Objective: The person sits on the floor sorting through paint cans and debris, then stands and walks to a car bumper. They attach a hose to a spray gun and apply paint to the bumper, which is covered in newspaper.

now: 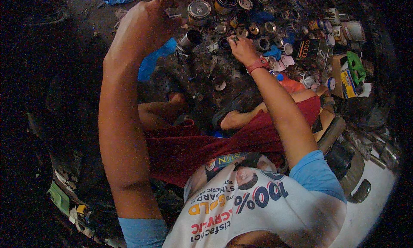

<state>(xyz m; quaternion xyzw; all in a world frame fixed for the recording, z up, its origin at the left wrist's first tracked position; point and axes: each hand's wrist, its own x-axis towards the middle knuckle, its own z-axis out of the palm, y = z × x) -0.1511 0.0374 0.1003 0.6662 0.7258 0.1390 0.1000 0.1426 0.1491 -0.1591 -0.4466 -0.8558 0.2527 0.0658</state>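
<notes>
My left hand (148,26) is raised at the upper left, thumb and fingers bent and apart; I see nothing between them. Just beyond it stands a closed round paint can (198,10) with a metal lid. Below and to the right of that hand, a dark open can (191,39) leans slightly. My right hand (244,50), with a red band on its wrist, pinches the rim of a small dark can (223,43) near the ground. Shadow hides most of that can and what is in it.
Many open cans and lids crowd the upper right, with a larger open can (226,0) at the back. A blue plastic sheet (158,55) lies by my left forearm. A loose lid (219,83) is between my feet. A cardboard box (342,76) stands at the right.
</notes>
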